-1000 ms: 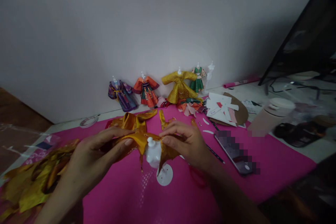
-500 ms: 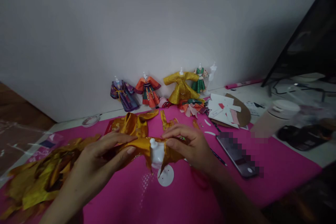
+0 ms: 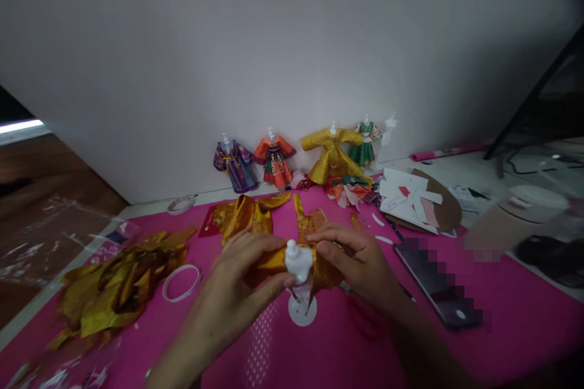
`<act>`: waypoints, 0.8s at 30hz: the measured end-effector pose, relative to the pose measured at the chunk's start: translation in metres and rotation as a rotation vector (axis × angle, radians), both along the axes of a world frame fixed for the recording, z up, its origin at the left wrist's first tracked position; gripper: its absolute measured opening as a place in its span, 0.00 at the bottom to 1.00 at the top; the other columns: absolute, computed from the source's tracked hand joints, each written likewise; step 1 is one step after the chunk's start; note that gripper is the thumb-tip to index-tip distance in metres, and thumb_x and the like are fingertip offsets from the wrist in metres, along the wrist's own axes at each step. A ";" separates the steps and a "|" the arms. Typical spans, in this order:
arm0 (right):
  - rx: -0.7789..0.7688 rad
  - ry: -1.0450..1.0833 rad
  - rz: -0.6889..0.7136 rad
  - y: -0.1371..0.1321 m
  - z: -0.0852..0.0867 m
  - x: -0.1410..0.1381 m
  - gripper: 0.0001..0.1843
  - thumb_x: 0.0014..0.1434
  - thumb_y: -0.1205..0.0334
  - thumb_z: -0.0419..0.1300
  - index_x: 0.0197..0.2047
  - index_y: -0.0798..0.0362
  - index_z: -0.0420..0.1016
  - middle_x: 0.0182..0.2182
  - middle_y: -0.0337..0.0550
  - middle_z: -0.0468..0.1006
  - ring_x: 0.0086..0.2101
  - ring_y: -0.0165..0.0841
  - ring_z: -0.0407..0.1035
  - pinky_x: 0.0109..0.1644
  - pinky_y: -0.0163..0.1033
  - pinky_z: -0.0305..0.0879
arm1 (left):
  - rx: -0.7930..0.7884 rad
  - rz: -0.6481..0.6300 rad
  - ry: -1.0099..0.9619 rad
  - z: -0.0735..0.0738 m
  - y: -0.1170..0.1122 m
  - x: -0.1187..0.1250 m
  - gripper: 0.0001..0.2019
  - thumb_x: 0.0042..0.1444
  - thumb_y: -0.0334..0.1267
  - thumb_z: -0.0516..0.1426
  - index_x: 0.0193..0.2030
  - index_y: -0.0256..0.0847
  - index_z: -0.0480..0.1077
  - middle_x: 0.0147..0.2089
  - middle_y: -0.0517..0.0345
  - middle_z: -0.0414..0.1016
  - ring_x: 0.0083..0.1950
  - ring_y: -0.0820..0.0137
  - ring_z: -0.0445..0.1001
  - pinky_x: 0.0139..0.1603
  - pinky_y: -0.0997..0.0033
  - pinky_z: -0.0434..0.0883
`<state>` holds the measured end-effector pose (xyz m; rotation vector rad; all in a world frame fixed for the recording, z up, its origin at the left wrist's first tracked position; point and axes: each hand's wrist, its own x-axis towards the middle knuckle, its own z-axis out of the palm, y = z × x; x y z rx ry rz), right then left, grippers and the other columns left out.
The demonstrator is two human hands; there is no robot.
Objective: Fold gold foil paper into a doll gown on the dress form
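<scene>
A small white mannequin (image 3: 298, 262) stands upright on a round white base (image 3: 302, 311) in front of me. Gold satin cloth (image 3: 326, 270) is draped around its back and both sides, leaving the front of the torso bare. My left hand (image 3: 249, 276) pinches the cloth on the left, its thumb tip close beside the torso. On the right, my right hand (image 3: 351, 252) grips the cloth between thumb and fingers near the mannequin's shoulder. Much of the cloth behind the mannequin is hidden by my hands.
Against the wall stand dressed mini mannequins, including a purple robe (image 3: 235, 164) and a yellow robe (image 3: 332, 155). Gold scraps (image 3: 114, 285) and a white ring (image 3: 181, 283) lie left. A phone (image 3: 435, 282), white papers (image 3: 406, 197) and a pale cup (image 3: 520, 219) sit right.
My view has turned left, so things appear farther right. My left hand has come closer to the mannequin, its thumb now beside the torso. The cloth is drawn nearer around it.
</scene>
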<state>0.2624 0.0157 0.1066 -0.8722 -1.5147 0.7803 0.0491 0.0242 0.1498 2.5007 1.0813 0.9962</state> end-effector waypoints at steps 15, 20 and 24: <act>0.049 -0.290 -0.304 -0.030 0.002 -0.008 0.06 0.58 0.63 0.63 0.30 0.49 0.71 0.28 0.39 0.75 0.32 0.36 0.70 0.36 0.41 0.63 | -0.069 -0.003 -0.050 -0.007 -0.003 -0.001 0.11 0.58 0.42 0.64 0.47 0.49 0.71 0.39 0.62 0.77 0.38 0.68 0.74 0.38 0.69 0.68; 0.020 -0.251 -0.223 -0.019 0.002 -0.004 0.08 0.58 0.66 0.61 0.28 0.50 0.74 0.29 0.40 0.77 0.32 0.35 0.72 0.36 0.40 0.65 | -0.115 -0.009 -0.088 -0.005 -0.002 -0.002 0.11 0.57 0.41 0.64 0.46 0.50 0.72 0.37 0.64 0.77 0.37 0.69 0.74 0.40 0.69 0.69; 0.033 -0.252 -0.219 -0.017 0.003 -0.003 0.04 0.57 0.67 0.62 0.31 0.50 0.74 0.30 0.39 0.77 0.32 0.35 0.72 0.37 0.41 0.66 | -0.156 -0.009 -0.105 -0.004 0.001 -0.002 0.09 0.58 0.39 0.63 0.45 0.49 0.74 0.39 0.63 0.78 0.37 0.70 0.75 0.40 0.70 0.70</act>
